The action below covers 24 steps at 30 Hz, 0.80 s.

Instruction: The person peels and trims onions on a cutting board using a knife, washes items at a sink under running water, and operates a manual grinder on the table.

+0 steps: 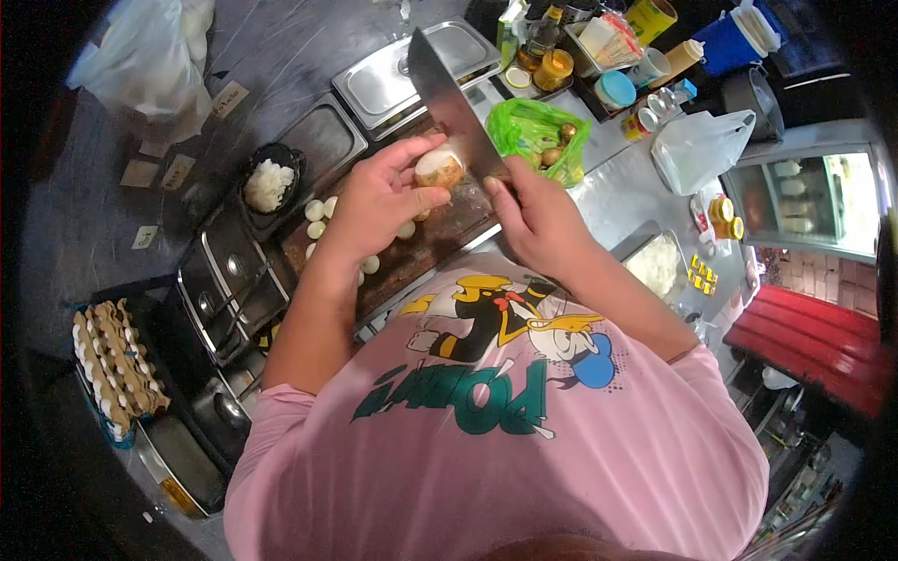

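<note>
A person in a pink cotton T-shirt with a cartoon duck print (580, 439) is working at the counter in front of me. The bare left hand (374, 192) is pinching a round vegetable, white on top and brown-skinned below (440, 170), between thumb and fingers. That vegetable is being held up over a dark brown wooden cutting board (444, 234), just beside the blade. The bare right hand (535, 210) is gripping a broad, dark steel knife (456, 107) at its handle end, fingers curled, and the blade is pointing away from the body, leaning left. Small, round white pieces (316, 228) are lying on the board around the left forearm. Beyond the right hand, a bright green plastic bag (510, 117) is standing open with brown, round vegetables (552, 157) inside. Left of the board, a black dish (297, 161) is holding a white heap of food (268, 187).
</note>
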Motion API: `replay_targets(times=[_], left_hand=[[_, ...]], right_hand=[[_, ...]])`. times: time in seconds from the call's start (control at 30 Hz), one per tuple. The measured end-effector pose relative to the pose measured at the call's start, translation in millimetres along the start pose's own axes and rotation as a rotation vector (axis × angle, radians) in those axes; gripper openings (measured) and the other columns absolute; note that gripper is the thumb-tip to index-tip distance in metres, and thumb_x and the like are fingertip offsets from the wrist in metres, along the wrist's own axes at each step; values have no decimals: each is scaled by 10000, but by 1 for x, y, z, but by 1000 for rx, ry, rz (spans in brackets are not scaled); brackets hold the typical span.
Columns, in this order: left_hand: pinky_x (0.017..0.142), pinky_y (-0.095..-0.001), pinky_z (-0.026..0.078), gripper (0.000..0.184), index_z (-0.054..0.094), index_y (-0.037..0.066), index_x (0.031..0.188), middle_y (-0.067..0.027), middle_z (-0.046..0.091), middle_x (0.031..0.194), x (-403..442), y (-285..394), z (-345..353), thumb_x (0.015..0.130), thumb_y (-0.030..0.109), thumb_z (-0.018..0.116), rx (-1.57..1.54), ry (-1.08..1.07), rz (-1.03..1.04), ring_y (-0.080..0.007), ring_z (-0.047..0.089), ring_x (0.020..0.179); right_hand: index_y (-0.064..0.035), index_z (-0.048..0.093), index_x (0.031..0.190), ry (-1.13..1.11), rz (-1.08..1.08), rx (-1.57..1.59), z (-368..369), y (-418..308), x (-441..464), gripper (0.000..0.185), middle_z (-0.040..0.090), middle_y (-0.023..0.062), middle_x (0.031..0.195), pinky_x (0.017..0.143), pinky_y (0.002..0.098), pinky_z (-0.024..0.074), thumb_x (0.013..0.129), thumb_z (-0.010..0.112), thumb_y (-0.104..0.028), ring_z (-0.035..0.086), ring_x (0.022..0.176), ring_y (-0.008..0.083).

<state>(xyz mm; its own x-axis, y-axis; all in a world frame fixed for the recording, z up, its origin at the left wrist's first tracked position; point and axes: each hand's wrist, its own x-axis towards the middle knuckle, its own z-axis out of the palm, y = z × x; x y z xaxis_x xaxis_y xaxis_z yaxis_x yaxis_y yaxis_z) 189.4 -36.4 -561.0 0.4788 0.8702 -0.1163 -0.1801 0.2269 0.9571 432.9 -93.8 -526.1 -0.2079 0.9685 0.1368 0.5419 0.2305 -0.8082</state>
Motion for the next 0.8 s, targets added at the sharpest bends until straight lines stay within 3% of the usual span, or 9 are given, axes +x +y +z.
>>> replay_targets(times=[0.23,0.37,0.53,0.63,0.8], left_hand=[[1121,-345,557,682,561,-37,1545,-127,660,1493,-5,6,4,911,-94,805,87,-2,38,-187,676,1293],[1110,-359,557,713,562,14,1568,-106,680,1464,-7,6,7,908,-62,823,110,-6,32,-195,679,1289],[1137,-359,539,745,570,10,1560,-92,614,1487,-12,4,12,875,-77,850,206,-51,154,-194,644,1333],[1143,-351,532,703,599,-3,1525,-92,590,1471,-12,4,13,876,-61,861,256,-64,208,-193,626,1344],[1132,-348,535,645,628,-16,1484,-105,603,1441,-16,3,14,886,-24,870,203,-95,198,-200,625,1339]], right_hand=[[3,547,1149,-14,4,-37,-2,5,-1,208,695,224,821,655,477,491,1105,643,-176,669,741,448],[-6,578,1125,49,-29,45,0,7,0,222,697,239,834,649,518,515,1047,696,-178,692,749,476],[-10,618,1284,174,-83,71,-4,9,13,455,784,191,1046,824,432,601,926,829,-196,796,949,340],[-9,618,1294,151,-70,94,-5,9,16,478,790,193,1106,898,414,602,914,839,-195,795,1037,330],[-24,617,1316,133,-51,169,-3,20,14,513,788,186,1104,911,409,599,896,852,-201,790,1038,319]])
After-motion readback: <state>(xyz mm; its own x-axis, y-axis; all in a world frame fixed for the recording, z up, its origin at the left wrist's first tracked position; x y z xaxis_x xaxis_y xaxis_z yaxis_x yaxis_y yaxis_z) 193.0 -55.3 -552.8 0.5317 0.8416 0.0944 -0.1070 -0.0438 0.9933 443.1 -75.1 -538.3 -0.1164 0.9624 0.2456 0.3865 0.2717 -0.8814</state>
